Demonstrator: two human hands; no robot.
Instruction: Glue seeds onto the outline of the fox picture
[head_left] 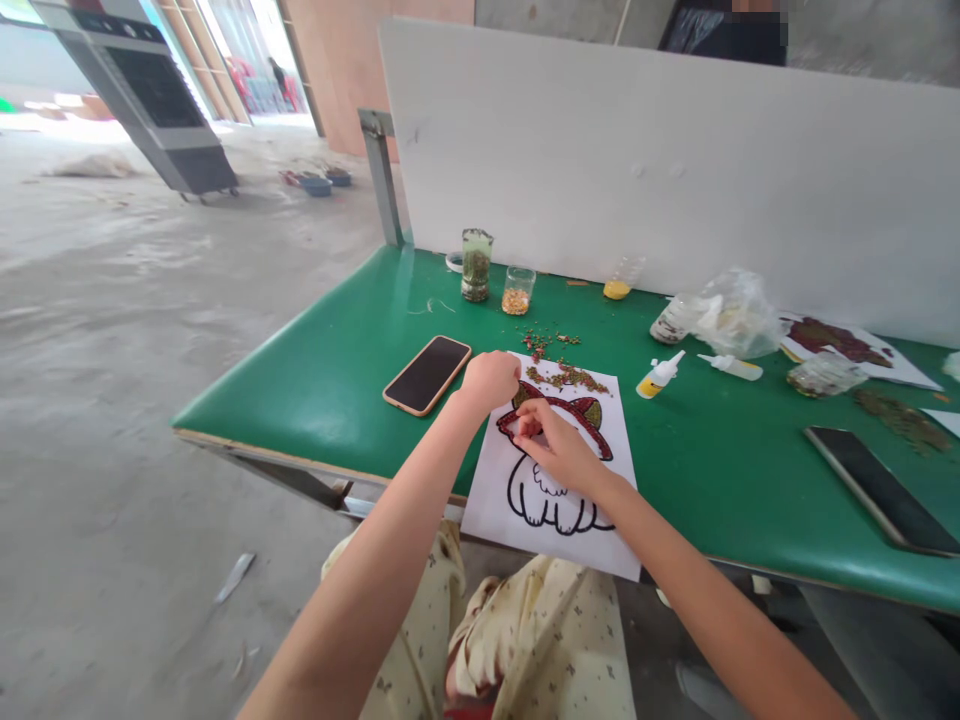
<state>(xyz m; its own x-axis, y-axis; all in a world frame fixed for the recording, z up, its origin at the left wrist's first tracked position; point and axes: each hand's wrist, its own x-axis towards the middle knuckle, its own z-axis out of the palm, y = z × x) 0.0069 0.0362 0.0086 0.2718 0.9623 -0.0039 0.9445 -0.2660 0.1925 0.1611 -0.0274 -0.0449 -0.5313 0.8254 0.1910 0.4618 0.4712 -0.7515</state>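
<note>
A white sheet of paper (489,495) lies at the table's front edge, its lower part hanging over. It bears a black-outlined cartoon animal whose head and ears are partly covered in dark red and green grains. Over the sheet's upper left edge, my left hand (491,380) is closed, fingertips turned down. My right hand (559,445) rests low across the drawing with thumb and fingers bent together near the head's left side. Whatever either hand pinches is too small or hidden. Loose red and green grains (568,378) are heaped along the sheet's top and spill onto the table.
Left of the sheet lies a phone (429,375). Behind stand a jar of dark grains (476,268) and a cup of yellow kernels (517,298). Rightward are a glue bottle (658,377), a plastic bag (739,312) and another phone (885,490). A white board (637,150) backs the green table (300,380).
</note>
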